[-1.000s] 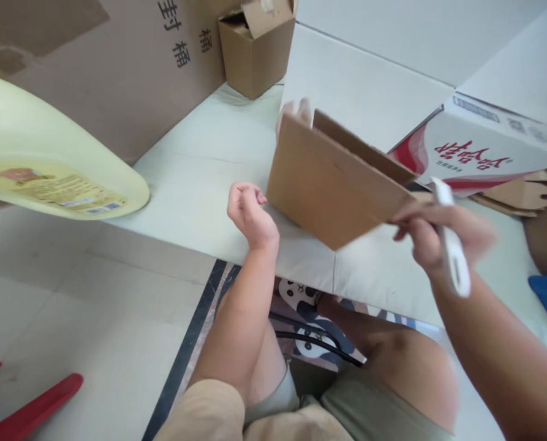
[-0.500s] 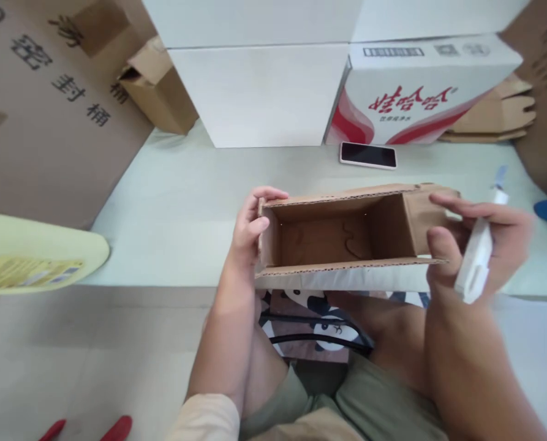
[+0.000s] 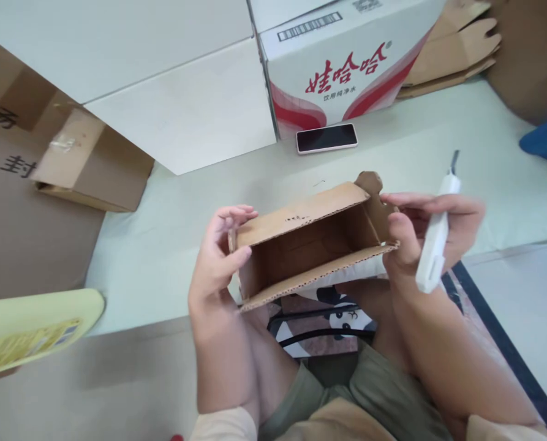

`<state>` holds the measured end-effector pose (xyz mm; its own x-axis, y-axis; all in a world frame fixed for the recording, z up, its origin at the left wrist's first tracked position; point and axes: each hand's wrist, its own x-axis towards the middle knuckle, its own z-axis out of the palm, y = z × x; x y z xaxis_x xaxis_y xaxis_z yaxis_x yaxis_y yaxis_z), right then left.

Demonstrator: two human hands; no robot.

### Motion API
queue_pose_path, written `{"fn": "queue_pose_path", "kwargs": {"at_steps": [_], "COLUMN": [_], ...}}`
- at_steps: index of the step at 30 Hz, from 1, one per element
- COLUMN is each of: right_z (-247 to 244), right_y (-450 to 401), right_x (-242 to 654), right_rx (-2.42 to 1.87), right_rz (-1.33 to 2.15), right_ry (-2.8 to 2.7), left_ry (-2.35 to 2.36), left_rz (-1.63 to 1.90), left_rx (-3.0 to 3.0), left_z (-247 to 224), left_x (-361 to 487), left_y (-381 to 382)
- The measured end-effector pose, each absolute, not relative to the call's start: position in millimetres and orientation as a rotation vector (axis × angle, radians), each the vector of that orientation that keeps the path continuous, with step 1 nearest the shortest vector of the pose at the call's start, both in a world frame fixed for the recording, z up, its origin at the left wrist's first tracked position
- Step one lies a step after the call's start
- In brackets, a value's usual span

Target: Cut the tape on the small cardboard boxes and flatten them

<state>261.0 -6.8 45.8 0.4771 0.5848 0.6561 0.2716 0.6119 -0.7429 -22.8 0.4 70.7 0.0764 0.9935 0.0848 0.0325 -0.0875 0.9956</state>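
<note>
L hand [image 3: 215,260] grips brn box [image 3: 301,215] | R hand [image 3: 454,229] grips same + wht cutter [image 3: 433,251] | ctn [image 3: 347,73]: "娃哈哈 饮用纯净水"

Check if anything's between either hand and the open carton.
Nothing visible. The left hand grips one end of the open carton; the right hand has thumb and fingers at the flap on the other. The white cutter lies across the right hand, on the side away from the carton.

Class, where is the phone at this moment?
In the head view, the phone lies a little right of centre on the pale cover, between the open cardboard box and the white carton with red lettering.
</note>
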Motion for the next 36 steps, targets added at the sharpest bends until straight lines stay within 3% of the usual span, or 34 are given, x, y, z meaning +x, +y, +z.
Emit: {"fn": "queue_pose_path", "kwargs": {"at_steps": [3, 13, 17, 23, 36], "right_z": [40, 35, 35, 38, 42], "right_y": [-8, -20, -19, -12, -27], "right_x": [264, 260, 257, 249, 250], "right_rx": [-0.976, -0.934, -0.857, -0.741, -0.787], "right_rz": [0.306, 0.707, 0.71, 0.681, 0.868], "right_ry": [-1.1, -1.099, -1.12, -1.028, -1.148], "left_ry": [1.062, 1.456, 1.528, 1.43, 1.512], "left_rz": [1.079, 1.315, 1.37, 1.818, 1.069], "left_rx": [1.455, 1.02, 1.077, 1.508, 1.64], "left_z": [80, 74, 77, 82, 72], "left_x": [-29, -25, -23, -20, -30], "left_y": [-5, 0, -1, -10, -15]}}
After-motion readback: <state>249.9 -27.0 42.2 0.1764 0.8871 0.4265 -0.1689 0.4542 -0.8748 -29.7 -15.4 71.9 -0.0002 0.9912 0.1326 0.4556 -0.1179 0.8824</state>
